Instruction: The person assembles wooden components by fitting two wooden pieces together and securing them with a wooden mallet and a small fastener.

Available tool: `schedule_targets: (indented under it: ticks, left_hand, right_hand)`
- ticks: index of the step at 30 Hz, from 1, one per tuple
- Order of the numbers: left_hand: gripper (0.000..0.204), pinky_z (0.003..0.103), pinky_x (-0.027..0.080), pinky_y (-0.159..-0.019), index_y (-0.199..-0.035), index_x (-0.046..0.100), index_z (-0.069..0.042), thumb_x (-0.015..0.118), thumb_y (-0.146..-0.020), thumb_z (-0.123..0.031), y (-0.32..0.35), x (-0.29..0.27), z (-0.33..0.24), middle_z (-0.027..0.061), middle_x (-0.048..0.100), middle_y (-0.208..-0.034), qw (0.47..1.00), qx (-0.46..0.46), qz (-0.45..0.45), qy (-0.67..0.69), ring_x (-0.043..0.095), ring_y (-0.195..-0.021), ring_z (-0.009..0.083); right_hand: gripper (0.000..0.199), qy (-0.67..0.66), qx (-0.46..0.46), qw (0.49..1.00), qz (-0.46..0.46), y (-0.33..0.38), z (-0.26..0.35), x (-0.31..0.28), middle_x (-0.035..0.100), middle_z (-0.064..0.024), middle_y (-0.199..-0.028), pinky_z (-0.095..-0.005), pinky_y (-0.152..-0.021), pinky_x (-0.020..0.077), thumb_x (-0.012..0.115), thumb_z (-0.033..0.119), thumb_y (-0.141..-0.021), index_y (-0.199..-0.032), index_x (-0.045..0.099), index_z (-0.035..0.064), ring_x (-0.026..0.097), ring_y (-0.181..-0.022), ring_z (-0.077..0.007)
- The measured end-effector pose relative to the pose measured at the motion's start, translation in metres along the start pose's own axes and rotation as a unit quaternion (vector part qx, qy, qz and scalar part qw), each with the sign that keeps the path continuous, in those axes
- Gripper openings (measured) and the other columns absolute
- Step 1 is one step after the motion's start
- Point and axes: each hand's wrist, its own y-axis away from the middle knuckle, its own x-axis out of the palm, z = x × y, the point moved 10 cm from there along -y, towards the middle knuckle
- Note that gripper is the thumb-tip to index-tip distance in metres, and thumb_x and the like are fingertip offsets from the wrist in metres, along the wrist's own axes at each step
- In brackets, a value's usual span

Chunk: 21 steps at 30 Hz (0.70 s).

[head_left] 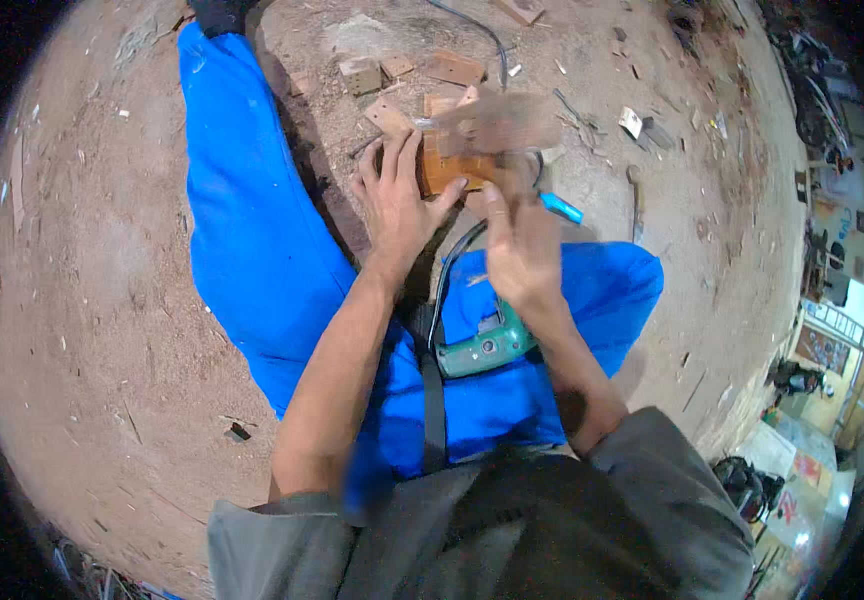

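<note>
My left hand (397,200) grips the left and near edges of an orange-brown wooden block (440,172), its thumb along the near edge and its fingers on the left side. My right hand (527,250) is closed round what looks like the handle of a wooden mallet (502,122); the brown head is smeared by motion above the block and hides part of it. A pale drilled wood piece (388,115) lies at my left fingertips. In my lap, below the right hand, rests a green power drill (487,350) with a black cable (449,262).
Loose wood blocks (360,75) and offcuts (455,68) lie beyond my hands on dusty ground. A bright blue object (562,208) sits by my right knee, with a hammer-like tool (636,205) farther right. My blue-trousered leg (252,200) stretches out at left.
</note>
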Motion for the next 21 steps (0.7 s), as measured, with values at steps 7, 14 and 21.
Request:
schedule_targets:
  ticks: [7,14,21]
  left_hand:
    - [0.086,0.057,0.028,-0.109,-0.141,0.052,-0.009,0.084,-0.072,-0.048,-0.003,0.0,-0.006,0.0082,0.05,-0.146,1.0,0.004,-0.006,0.012,0.038,-0.134,0.038]
    - [0.089,0.059,0.029,-0.108,-0.141,0.053,-0.008,0.084,-0.07,-0.052,-0.004,0.004,-0.006,0.0083,0.051,-0.145,0.999,0.007,-0.007,0.033,0.039,-0.133,0.0388]
    - [0.088,0.059,0.03,-0.106,-0.143,0.053,-0.009,0.084,-0.072,-0.051,0.001,0.008,-0.008,0.0085,0.051,-0.145,1.0,0.01,0.006,-0.01,0.04,-0.134,0.0368]
  right_hand:
    - [0.022,-0.103,0.019,0.994,0.003,0.009,-0.017,0.023,0.064,-0.0316,-0.106,-0.0506,-0.071,0.053,0.058,0.011,-0.097,-0.112,0.062,-0.0042,0.063,-0.081,-0.0477]
    - [0.026,0.027,-0.153,0.981,-0.118,0.025,0.007,-0.001,0.064,-0.023,-0.097,-0.0481,-0.074,0.0523,0.05,0.017,-0.102,-0.112,0.059,-0.0055,0.063,-0.086,-0.0445]
    - [0.035,-0.071,-0.022,0.997,-0.03,0.023,0.002,-0.003,0.067,-0.0271,-0.103,-0.0479,-0.083,0.0533,0.051,0.015,-0.102,-0.128,0.059,-0.0058,0.067,-0.091,-0.0399]
